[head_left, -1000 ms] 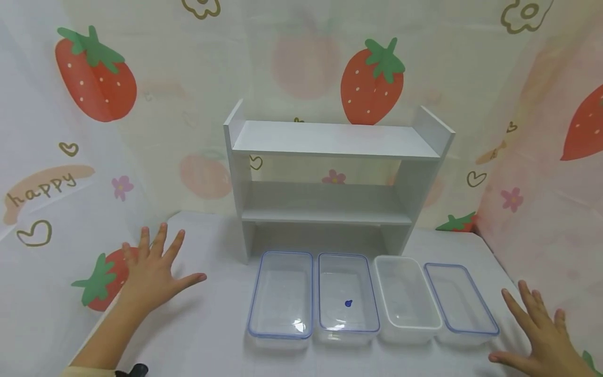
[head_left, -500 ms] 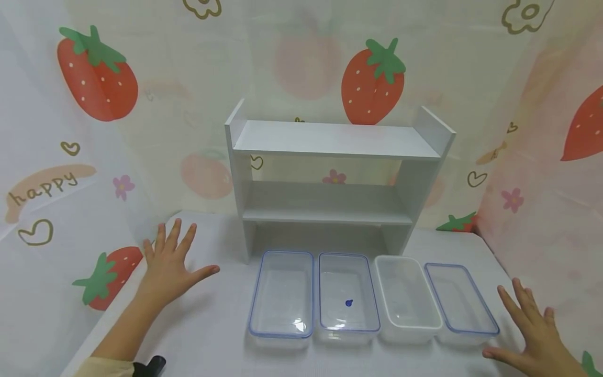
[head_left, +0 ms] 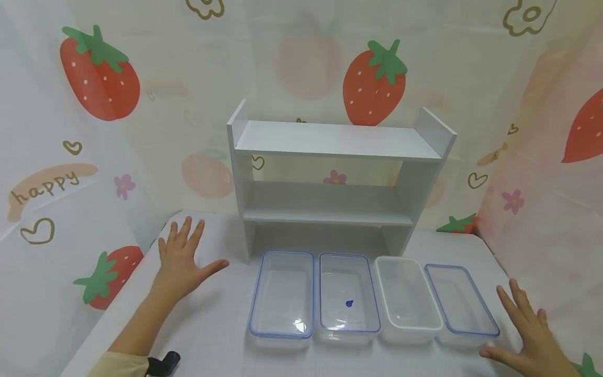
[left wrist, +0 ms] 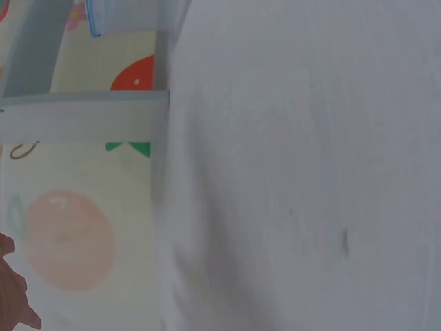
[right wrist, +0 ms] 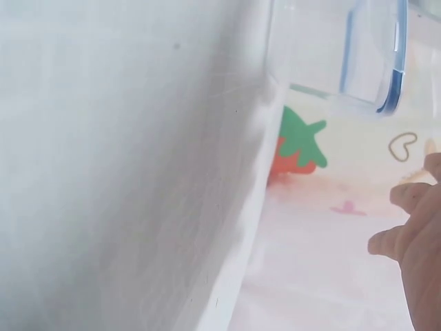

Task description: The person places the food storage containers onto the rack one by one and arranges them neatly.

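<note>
My left hand (head_left: 181, 269) hovers over the left part of the white table, fingers spread, holding nothing. At the right, my right hand (head_left: 534, 332) is spread in the same way, empty and beside the rightmost clear container with a blue rim (head_left: 460, 298). Several clear plastic containers stand in a row between the hands: a large blue-rimmed one (head_left: 281, 294), a blue-rimmed one with a small blue spot (head_left: 348, 285), and one with a whitish rim (head_left: 409, 293). Only some fingers (left wrist: 10, 293) show in the left wrist view; the right wrist view catches part of the right hand (right wrist: 420, 238).
Behind the containers stands a white shelf unit (head_left: 330, 139) with bare boards. Strawberry-patterned cloth (head_left: 202, 84) hangs at the back and sides. The white tabletop (head_left: 212, 335) extends to the left of the row. A dark strap piece (head_left: 163, 364) sits at my left wrist.
My left hand has moved to the right and slightly farther forward over the table. The right hand has shifted slightly left. Containers and shelf stay where they were.
</note>
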The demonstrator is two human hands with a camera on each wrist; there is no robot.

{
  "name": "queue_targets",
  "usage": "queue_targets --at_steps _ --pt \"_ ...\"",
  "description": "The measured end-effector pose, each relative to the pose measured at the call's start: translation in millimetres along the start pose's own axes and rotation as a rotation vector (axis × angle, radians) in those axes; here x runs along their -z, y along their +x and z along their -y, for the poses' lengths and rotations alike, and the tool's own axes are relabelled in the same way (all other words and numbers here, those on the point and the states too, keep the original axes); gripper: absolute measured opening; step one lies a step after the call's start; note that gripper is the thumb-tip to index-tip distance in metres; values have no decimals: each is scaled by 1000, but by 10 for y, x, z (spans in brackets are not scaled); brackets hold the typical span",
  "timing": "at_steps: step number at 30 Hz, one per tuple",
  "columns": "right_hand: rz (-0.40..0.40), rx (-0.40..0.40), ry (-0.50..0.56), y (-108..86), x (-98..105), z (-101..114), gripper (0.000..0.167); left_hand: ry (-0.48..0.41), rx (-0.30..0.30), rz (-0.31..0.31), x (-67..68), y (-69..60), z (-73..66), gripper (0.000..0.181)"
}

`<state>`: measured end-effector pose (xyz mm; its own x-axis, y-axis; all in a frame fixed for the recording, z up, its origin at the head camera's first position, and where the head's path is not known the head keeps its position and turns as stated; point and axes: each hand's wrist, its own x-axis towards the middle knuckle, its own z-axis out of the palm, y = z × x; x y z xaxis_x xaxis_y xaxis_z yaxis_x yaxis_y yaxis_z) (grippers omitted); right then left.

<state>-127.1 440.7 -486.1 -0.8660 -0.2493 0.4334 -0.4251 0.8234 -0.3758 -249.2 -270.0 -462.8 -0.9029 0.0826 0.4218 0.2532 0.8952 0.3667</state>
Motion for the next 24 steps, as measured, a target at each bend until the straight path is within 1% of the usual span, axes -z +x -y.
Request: queue_targets --at_steps 5,10,18,21,24 --pt "-19 6 60 8 -12 24 137 -71 16 -7 -40 15 -57 114" --pt "-12 -7 100 15 -32 63 136 -156 37 -8 -95 37 -106 113" --pt "0 -102 131 2 -87 122 134 -329 50 2 -159 120 -192 111" --pt "-10 -121 141 -7 -94 131 134 -363 64 10 -189 154 -213 110" --pt "-22 -114 145 -19 -95 130 134 -386 78 14 -211 180 -232 110"
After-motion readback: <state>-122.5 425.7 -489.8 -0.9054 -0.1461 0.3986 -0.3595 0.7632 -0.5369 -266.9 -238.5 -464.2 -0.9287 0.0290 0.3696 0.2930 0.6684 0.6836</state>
